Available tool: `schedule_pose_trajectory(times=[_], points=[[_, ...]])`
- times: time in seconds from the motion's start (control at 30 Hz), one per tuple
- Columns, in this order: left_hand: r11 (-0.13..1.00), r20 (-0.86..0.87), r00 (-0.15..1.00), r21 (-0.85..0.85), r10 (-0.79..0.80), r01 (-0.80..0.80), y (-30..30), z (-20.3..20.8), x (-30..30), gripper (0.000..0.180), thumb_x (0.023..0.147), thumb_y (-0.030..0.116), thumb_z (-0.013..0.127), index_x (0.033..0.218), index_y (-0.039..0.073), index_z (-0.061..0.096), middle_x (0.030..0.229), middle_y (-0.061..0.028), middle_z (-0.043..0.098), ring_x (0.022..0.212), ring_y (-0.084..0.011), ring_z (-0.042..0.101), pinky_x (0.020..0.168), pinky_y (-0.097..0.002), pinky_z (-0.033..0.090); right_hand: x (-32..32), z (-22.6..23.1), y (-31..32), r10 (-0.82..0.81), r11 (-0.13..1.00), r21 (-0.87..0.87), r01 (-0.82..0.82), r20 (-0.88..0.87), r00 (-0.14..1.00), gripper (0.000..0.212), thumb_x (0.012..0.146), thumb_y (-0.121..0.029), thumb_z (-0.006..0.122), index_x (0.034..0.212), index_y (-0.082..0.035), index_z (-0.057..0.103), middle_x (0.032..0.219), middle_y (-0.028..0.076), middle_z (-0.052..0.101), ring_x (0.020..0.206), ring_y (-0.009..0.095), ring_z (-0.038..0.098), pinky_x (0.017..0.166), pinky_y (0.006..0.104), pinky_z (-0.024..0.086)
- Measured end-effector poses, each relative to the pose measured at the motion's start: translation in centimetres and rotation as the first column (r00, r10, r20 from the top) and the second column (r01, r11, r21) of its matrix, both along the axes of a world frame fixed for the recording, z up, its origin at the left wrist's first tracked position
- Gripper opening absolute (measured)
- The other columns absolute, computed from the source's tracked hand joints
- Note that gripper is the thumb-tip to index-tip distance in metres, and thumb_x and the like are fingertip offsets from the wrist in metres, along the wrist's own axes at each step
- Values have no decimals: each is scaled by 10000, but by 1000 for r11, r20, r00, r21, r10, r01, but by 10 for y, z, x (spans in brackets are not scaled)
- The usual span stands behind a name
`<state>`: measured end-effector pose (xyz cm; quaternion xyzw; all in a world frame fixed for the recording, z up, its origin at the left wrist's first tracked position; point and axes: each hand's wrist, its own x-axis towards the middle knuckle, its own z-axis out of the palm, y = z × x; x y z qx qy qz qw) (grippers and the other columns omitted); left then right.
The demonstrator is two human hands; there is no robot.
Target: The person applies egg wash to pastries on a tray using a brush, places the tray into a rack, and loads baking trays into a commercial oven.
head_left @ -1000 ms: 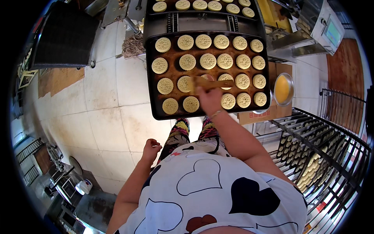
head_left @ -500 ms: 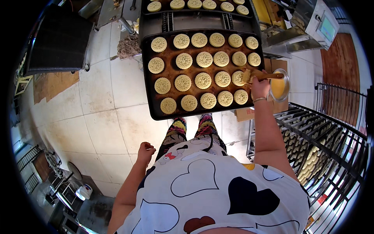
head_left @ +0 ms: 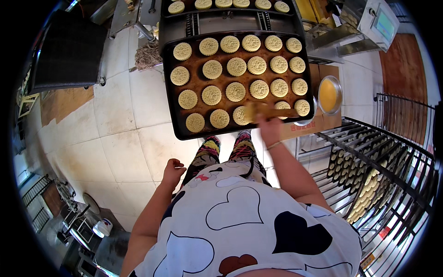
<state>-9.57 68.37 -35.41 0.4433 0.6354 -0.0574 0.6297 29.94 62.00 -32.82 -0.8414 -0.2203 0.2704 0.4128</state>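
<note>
My right hand grips a wooden-handled pastry brush, blurred by motion, over the near row of a dark baking tray. Its bristle end covers a mooncake in that row. Rows of round, pale yellow mooncakes with stamped tops and scalloped edges fill the tray. To the right of the tray stands a metal bowl of orange-yellow liquid, probably egg wash, on cardboard. My left hand hangs by my left hip, away from the tray, with its fingers loosely curled and nothing visible in them.
A second tray of mooncakes lies beyond a metal conveyor. At right, a black rack holds trays of pale pieces. A machine with a screen stands far right, a black panel far left. Cardboard lies beneath the bowl.
My right hand has carried the brush left and nearer, from beside the bowl to the tray's near row. The left hand has barely moved.
</note>
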Motion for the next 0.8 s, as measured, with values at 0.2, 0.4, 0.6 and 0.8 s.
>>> schedule_pose_trajectory(times=[0.2,0.4,0.6,0.8], points=[[1000,-61,998,-18,-3,2,-9,-11,-21,394,711,19,675,1034,34,448,949,-113,591,843,-193,594,738,-313,494,87,14,-50,-92,994,-38,106,282,955,372,803,-185,616,1116,3,548,964,170,651,821,296,653,697,369,518],[1000,-103,995,13,-20,21,3,-12,-9,383,707,20,680,1014,39,452,939,-108,588,835,-185,593,733,-303,493,-17,27,-7,235,972,29,-234,-37,971,406,825,-225,588,1189,-55,532,1024,203,623,955,335,603,798,381,480],[999,-46,999,34,16,-14,-2,-13,-1,404,699,-32,654,1031,22,430,939,-133,562,762,-189,580,627,-284,487,127,-8,-71,-188,969,-157,192,41,981,453,801,-202,637,1170,33,520,1013,167,642,912,211,634,769,328,497],[996,-74,994,-34,77,-80,-21,-18,-24,392,711,12,667,1031,37,443,948,-109,582,822,-188,596,700,-301,499,192,4,-101,-180,969,-95,230,368,912,412,798,-32,593,1198,0,499,946,84,639,736,157,628,598,260,495]])
